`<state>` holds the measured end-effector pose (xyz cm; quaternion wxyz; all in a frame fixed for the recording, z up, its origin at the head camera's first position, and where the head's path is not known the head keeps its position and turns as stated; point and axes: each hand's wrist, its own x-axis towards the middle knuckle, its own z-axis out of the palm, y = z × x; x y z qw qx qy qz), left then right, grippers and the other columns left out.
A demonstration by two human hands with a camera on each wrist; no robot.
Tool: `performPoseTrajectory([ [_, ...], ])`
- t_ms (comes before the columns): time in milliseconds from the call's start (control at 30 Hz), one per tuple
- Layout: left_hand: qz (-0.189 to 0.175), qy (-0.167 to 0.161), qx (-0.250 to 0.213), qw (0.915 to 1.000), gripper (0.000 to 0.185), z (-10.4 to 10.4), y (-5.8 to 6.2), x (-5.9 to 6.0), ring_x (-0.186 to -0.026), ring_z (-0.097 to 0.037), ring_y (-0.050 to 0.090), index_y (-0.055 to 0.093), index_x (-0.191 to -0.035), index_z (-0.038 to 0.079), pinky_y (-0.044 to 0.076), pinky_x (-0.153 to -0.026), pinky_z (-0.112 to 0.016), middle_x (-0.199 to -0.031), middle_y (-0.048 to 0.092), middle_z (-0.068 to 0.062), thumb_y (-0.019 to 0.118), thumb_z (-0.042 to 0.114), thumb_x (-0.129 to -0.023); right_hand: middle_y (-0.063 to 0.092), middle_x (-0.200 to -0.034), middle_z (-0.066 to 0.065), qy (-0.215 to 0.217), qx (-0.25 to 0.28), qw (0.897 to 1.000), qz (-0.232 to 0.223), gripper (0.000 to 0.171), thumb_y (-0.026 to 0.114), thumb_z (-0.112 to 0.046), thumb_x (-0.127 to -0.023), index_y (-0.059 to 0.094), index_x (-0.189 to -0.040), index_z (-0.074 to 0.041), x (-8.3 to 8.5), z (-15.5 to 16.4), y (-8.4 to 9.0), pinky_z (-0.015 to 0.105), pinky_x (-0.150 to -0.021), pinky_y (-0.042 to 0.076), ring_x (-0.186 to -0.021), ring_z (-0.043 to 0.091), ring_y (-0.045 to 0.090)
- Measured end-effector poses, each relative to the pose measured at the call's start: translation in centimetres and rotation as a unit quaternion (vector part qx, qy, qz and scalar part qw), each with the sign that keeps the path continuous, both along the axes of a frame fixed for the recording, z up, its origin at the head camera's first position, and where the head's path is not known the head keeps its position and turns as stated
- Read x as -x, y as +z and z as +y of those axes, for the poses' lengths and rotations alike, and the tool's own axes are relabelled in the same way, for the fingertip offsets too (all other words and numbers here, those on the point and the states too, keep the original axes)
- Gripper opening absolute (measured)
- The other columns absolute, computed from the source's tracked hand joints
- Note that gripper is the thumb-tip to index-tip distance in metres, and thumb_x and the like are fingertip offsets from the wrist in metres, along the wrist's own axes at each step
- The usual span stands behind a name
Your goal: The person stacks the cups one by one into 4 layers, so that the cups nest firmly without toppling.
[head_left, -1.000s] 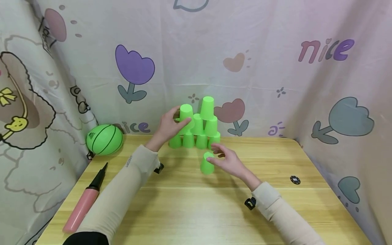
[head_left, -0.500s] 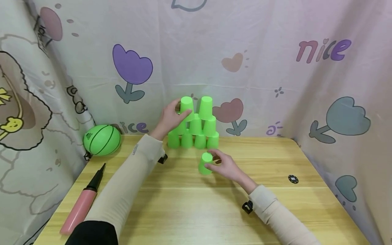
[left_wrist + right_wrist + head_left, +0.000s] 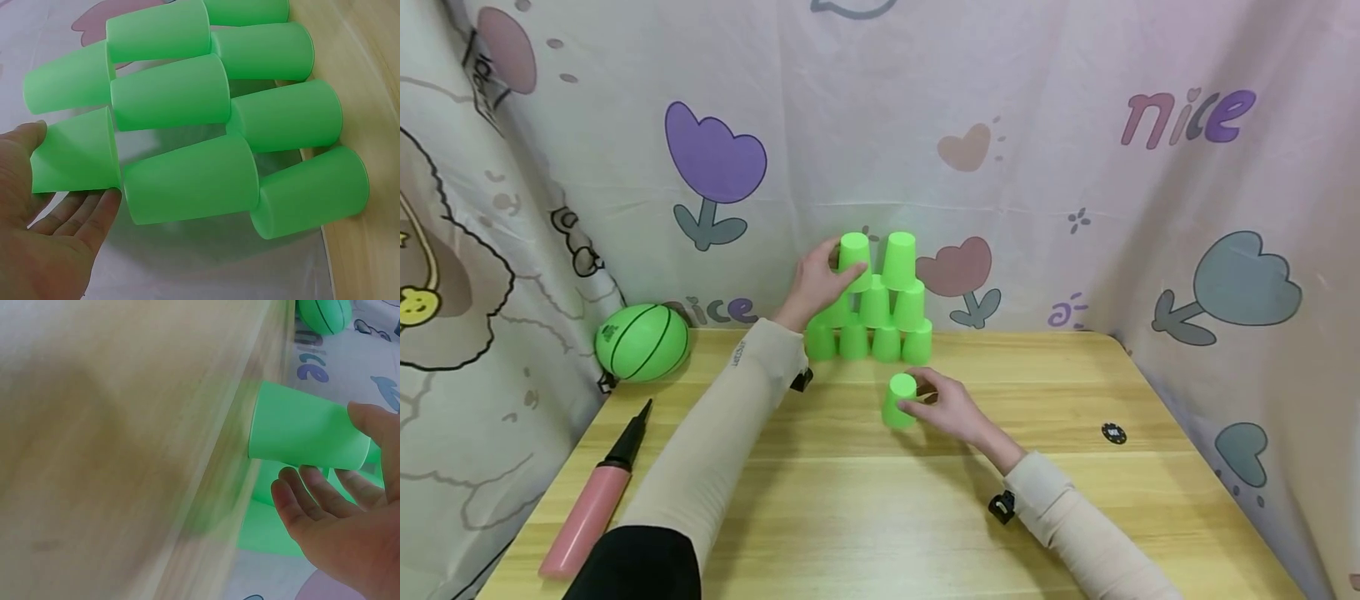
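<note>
Left hand raised cup — upright, mouth down, top row.

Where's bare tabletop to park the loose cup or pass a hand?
Free: the near table between the two sleeves, and the right side around the small black disc. Crowded: the back centre, where the left hand holds a cup in the cup pyramid and the right hand grips the loose cup. Ball and pump fill the left.

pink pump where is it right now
In the head view the pink pump lies at the table's front left edge, just in front of the green ball, left of the person's left sleeve.
</note>
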<state>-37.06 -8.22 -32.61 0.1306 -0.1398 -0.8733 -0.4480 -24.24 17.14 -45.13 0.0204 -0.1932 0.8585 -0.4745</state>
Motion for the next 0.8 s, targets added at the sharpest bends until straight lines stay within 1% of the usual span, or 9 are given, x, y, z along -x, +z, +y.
performPoseTrajectory([
  [267, -0.006, -0.001, 0.000, 1.0000, 0.065, 0.19, 0.24, 0.66, -0.122, -0.031, 0.061, 0.051, -0.153, 0.008, 0.053, -0.108, -0.049, -0.135, 0.067, -0.016, 0.074, 0.038, -0.099, 0.073, -0.126, 0.011, 0.001, 0.008, 1.000, -0.003, 0.052, 0.080, -0.020, -0.095, 0.062, -0.142, -0.008, 0.08, 0.05, -0.05, 0.047, -0.100, 0.061, -0.115, 0.033, 0.069],
  [533, -0.011, 0.001, 0.000, 0.9999, 0.062, 0.27, 0.50, 0.79, -0.116, -0.032, 0.061, 0.053, -0.150, 0.007, 0.053, -0.104, -0.048, -0.130, 0.067, -0.017, 0.073, 0.037, -0.100, 0.072, -0.127, 0.010, -0.002, 0.002, 1.000, -0.007, 0.053, 0.080, -0.021, -0.095, 0.061, -0.142, -0.009, 0.19, 0.00, -0.15, 0.046, -0.101, 0.061, -0.115, 0.029, 0.069],
  [800, -0.019, 0.006, 0.009, 0.9998, 0.065, 0.32, 0.43, 0.99, -0.118, -0.033, 0.061, 0.052, -0.152, 0.007, 0.053, -0.105, -0.049, -0.130, 0.067, -0.017, 0.073, 0.039, -0.100, 0.071, -0.128, 0.013, 0.004, 0.000, 1.000, -0.016, 0.055, 0.080, -0.020, -0.095, 0.060, -0.144, -0.006, 0.15, 0.10, -0.14, 0.045, -0.102, 0.061, -0.115, 0.030, 0.069],
])
